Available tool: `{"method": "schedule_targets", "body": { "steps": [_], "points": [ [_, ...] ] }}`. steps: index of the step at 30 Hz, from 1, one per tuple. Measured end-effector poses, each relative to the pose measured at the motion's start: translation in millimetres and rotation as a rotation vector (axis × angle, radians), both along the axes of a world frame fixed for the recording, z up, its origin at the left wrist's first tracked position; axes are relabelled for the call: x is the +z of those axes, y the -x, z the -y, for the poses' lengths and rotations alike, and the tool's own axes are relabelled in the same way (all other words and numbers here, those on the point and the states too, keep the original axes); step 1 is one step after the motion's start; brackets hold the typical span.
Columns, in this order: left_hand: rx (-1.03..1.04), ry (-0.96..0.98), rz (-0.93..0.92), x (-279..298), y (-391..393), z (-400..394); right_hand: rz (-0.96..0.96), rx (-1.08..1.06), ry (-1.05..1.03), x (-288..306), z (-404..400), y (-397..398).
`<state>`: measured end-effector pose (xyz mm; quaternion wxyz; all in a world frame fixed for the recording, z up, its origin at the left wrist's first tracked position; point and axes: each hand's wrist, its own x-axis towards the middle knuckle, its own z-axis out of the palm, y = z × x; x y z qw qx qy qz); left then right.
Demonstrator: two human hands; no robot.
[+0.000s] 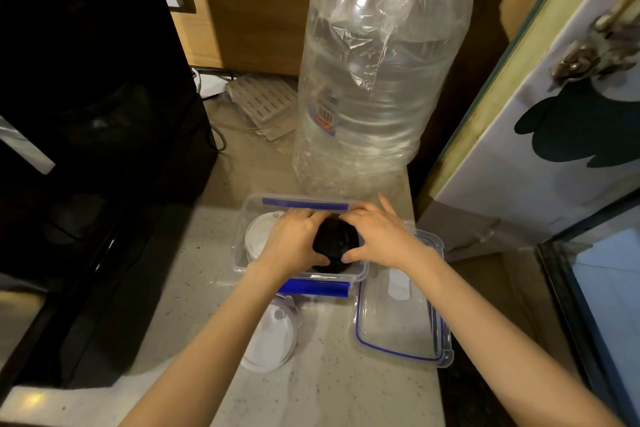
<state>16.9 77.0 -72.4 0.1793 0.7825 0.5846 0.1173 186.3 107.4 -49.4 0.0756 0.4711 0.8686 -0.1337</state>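
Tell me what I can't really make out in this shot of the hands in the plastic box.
- Black round object, head view: left hand and right hand cover most of it.
- White round piece in the clear container, head view: partly behind the left hand.
- Water bottle, head view: top cut by the frame edge.
- Black appliance, head view: too dark.

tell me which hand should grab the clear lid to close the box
Right, probably. The clear lid lies on the counter just right of the box, close by the right hand. The left hand would have to cross over the black round thing both hands grip.
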Motion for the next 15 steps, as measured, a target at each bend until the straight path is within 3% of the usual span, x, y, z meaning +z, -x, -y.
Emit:
{"method": "schedule_targets", "body": {
  "steps": [15],
  "points": [
    [0.016, 0.04, -0.044, -8.5, 3.8, 1.1, 0.022, -0.018, -0.075, -17.6, 8.3, 13.9]
  ]
}}
